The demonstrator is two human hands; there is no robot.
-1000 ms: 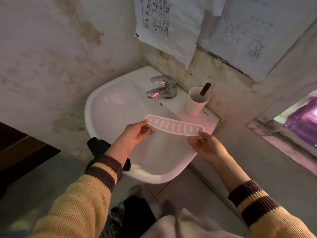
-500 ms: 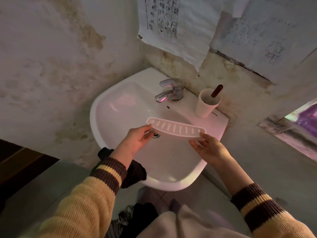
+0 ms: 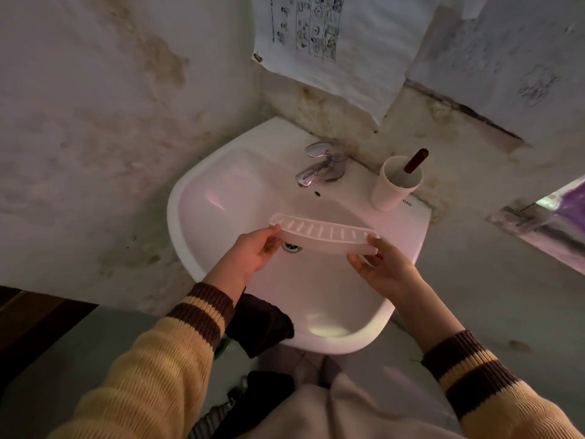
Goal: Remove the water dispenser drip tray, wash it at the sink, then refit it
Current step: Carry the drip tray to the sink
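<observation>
The drip tray [image 3: 323, 233] is a long, curved white plastic piece with several slots along its top. It hangs level over the bowl of the white sink [image 3: 342, 335], just above the drain [image 3: 292, 247]. My left hand [image 3: 253, 253] grips its left end and my right hand [image 3: 383, 270] grips its right end from below. The chrome tap [image 3: 319, 167] stands behind the tray with its spout pointing into the bowl, and no water is visible running from it.
A white cup [image 3: 394, 186] with a brown-handled item in it stands on the sink ledge right of the tap. Stained walls close in on the left and behind, with papers [image 3: 329, 49] pinned above. A dark cloth [image 3: 259, 324] hangs under the sink's left side.
The view has shifted so the sink sits further right and lower. Both hands keep hold of the tray over the bowl, now closer to the drain.
</observation>
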